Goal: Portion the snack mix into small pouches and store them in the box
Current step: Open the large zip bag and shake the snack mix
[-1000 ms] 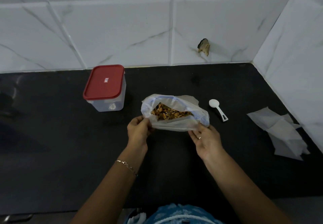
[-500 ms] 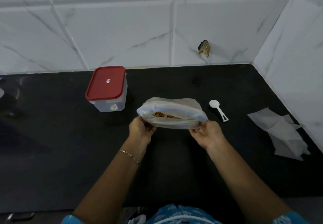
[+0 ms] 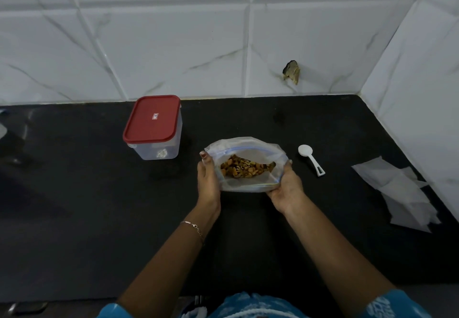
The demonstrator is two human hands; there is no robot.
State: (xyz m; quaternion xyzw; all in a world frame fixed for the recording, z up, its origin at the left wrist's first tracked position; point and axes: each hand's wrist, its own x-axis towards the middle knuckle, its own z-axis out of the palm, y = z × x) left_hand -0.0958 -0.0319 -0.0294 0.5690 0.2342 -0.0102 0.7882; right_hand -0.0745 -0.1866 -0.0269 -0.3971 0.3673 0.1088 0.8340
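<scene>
Head view: the zip bag (image 3: pixel 250 183) at mid-worktop (image 3: pixel 74 218) gapes wide now, its mouth nearly flat a moment ago.
Snack mix (image 3: pixel 244 167) shows, so scooping can start. Left hand (image 3: pixel 208 183) and right hand (image 3: pixel 285 190) keep their fingers clamped on the bag's sides, fingertips hidden behind plastic. The red-lidded box's (image 3: pixel 152 121) contents are unclear.

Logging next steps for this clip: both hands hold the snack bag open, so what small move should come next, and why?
Probably the right hand releases and reaches for the white scoop beside it: the zip bag gapes, snack mix exposed, and the left hand can steady it.
</scene>
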